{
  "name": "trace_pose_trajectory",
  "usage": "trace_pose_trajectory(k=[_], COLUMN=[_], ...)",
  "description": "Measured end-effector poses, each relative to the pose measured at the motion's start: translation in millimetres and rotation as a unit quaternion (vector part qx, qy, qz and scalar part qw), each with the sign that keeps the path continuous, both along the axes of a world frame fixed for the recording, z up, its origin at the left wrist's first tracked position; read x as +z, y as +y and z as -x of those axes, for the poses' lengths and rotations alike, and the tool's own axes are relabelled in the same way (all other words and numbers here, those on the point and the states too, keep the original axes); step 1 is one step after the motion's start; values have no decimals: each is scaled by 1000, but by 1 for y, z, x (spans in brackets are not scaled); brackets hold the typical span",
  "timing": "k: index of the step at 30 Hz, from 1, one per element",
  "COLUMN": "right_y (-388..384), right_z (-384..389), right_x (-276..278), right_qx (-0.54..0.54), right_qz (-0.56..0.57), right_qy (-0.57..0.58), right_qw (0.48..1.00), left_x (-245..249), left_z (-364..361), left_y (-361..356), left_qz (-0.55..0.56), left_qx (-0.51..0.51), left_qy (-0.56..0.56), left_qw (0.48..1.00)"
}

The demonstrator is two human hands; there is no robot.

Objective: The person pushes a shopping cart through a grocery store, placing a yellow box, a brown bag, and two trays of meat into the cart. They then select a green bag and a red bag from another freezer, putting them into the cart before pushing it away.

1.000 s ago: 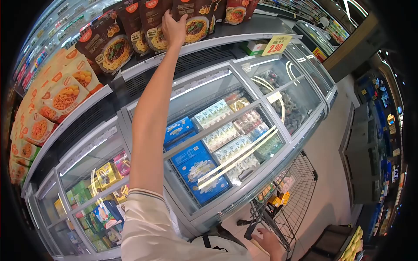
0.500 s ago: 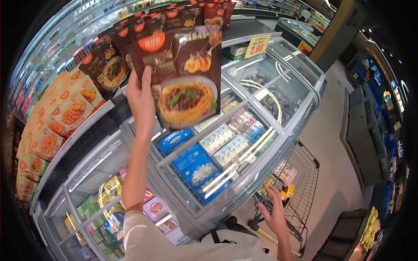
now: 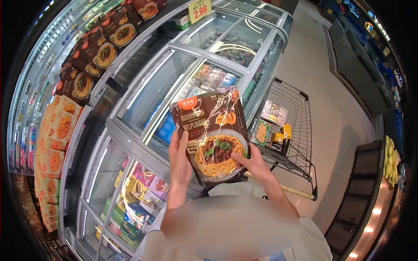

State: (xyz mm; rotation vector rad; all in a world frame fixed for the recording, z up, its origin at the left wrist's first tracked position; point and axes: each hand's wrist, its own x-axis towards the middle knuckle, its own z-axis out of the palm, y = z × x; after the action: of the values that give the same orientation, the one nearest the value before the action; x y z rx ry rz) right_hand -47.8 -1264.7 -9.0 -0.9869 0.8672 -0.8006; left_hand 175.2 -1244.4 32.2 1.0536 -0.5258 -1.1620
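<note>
A dark brown pasta pouch (image 3: 209, 117), printed with a plate of spaghetti and meat sauce, is held up in front of my body with its front facing me. My left hand (image 3: 179, 158) grips its left edge, the thumb lying on the front. On the lower right side, my right hand (image 3: 252, 163) clasps the pouch with its thumb across the printed plate. The fingers behind the pouch are hidden. Similar brown pouches (image 3: 104, 52) stand in a row along the shelf at the upper left.
Glass-topped freezers (image 3: 161, 82) run beside me, holding boxed goods. A shopping cart (image 3: 300, 126) with several packages stands at the right. Orange-and-cream food bags (image 3: 56, 143) line the left shelf. A yellow price sign (image 3: 200, 11) reads 2.90. Dark crates (image 3: 352, 191) stand at the lower right.
The pouch has come down and toward me, away from the shelf row. My right hand, empty before, now holds its right side. The view has turned, bringing the cart higher in the picture.
</note>
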Motion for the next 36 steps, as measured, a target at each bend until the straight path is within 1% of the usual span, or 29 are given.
trace_pose_trajectory(k=[1,2,5,6,9,12,15,18,21,24,30,33,36], right_y=[7,13,33,40,58,76,89,97,101,103,98,95,88], right_z=[11,23,45,51,68,76,83,91,93,91,81,75,61], right_x=[-2,0,-11,-13,-23,-30,-29,-23,-26,-33,-32,-32,-27], right_qx=[-27,-41,-115,-138,-177,-228,-260,-264,-278,-294,-286,-269,-267], right_qz=[14,-18,-3,2,-22,-7,-16,-67,-80,-71,-47,-59,-43], right_qy=[-14,-9,-30,-35,-24,-40,-11,-3,-13,-17,-21,-2,9], right_qw=[999,999,993,990,984,973,965,962,957,953,957,961,963], left_x=[0,-5,-13,-20,-23,-24,-36,-39,-41,-43,-36,-41,-46], left_z=[13,23,52,59,81,97,106,112,113,111,104,93,88], left_y=[2,5,15,19,22,21,21,22,22,23,25,24,23], left_qz=[-1,3,-23,-67,-81,-76,-78,-66,-64,-60,-45,-62,-83], left_qx=[-20,-55,-174,-192,-232,-249,-275,-286,-295,-307,-293,-295,-285], left_qy=[1,-35,-121,-80,-54,-75,-87,-115,-114,-141,-152,-174,-142], left_qw=[1000,998,977,976,968,962,954,949,947,939,943,938,944])
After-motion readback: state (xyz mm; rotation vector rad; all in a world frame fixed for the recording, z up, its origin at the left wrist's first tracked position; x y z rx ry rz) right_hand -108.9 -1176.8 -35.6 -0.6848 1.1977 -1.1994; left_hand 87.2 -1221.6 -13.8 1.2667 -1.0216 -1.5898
